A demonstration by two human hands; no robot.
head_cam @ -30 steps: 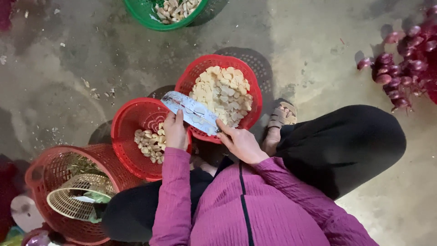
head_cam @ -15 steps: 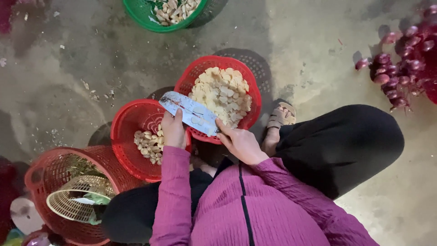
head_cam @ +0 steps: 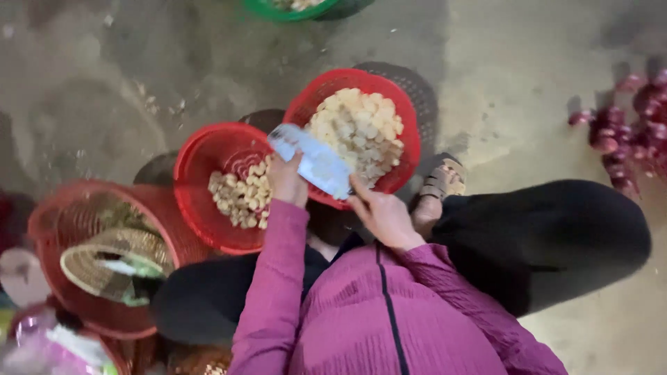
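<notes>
Green basket (head_cam: 288, 8) at top edge, red onions (head_cam: 629, 135) at right, straw hat (head_cam: 114, 260) in left basket (head_cam: 52, 222)

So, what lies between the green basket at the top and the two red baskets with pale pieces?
In the head view, only bare grey floor with a few small scraps separates the green basket from the red baskets.

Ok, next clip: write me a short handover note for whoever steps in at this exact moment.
Left hand and right hand each grip one end of a flat pale packet, held over the gap between two red baskets.
Left red basket has a small layer of pale peeled pieces; right red basket is heaped with them.
Red onions lie on the floor at far right.
Done: many pieces peeled. Left: unpeeled onions remain.
</notes>
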